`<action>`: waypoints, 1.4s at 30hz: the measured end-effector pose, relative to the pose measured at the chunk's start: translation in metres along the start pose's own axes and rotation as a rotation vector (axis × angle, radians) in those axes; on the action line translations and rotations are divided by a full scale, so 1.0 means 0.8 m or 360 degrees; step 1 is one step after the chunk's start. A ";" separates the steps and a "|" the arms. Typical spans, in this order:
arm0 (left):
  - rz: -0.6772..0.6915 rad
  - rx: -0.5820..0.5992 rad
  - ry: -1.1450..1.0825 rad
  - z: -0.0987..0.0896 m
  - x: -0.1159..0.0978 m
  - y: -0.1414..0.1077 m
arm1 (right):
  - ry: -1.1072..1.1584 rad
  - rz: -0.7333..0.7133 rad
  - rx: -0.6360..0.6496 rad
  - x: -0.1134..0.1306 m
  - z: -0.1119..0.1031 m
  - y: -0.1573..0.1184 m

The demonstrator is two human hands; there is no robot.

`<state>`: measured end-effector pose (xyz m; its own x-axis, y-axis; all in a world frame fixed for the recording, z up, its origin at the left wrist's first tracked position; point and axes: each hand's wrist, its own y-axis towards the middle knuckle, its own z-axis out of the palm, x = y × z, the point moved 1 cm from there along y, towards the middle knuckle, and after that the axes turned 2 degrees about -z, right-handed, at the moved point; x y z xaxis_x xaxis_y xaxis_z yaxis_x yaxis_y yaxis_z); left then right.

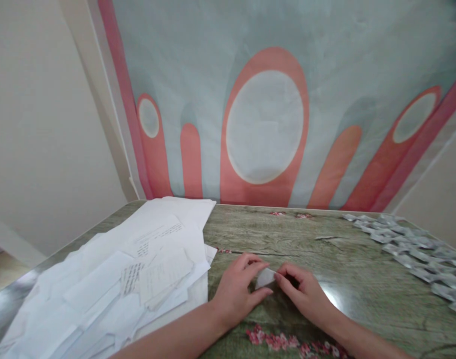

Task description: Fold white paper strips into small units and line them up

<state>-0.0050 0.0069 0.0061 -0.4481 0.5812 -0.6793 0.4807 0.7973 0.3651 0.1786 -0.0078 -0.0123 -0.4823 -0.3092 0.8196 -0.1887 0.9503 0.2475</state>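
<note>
A small folded piece of white paper (pixel 266 278) is held between my two hands, just above the table's middle. My left hand (pixel 238 285) grips its left side, with the thumb below and the fingers above. At its right edge, my right hand (pixel 298 288) pinches the paper between thumb and bent fingers. The paper's fold is small and partly covered by my fingertips. To the left of my left hand lies a big spread of loose white sheets (pixel 101 279), some with printed text.
The wood-patterned table (pixel 273 239) bears printed pink flowers (pixel 276 340). Rows of small folded paper pieces (pixel 411 244) lie along its right side. Behind the far edge hangs a grey-green sheet with coral shapes (pixel 265 194). A white wall (pixel 44 114) stands at left.
</note>
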 end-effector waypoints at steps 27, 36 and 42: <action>-0.0310 0.0112 -0.0647 0.012 0.008 0.004 | 0.0024 -0.0308 0.0133 0.009 0.003 -0.003; -0.0389 0.0135 -0.0695 0.017 0.014 0.003 | 0.0045 -0.0307 0.0142 0.006 0.003 -0.001; -0.0416 0.0167 -0.0661 0.017 0.016 0.004 | 0.0018 -0.0298 0.0142 0.008 0.003 -0.001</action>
<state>0.0012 0.0150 -0.0103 -0.2361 0.2335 -0.9433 0.4752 0.8745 0.0975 0.1736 -0.0108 -0.0085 -0.4219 -0.4795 0.7694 -0.3497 0.8691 0.3498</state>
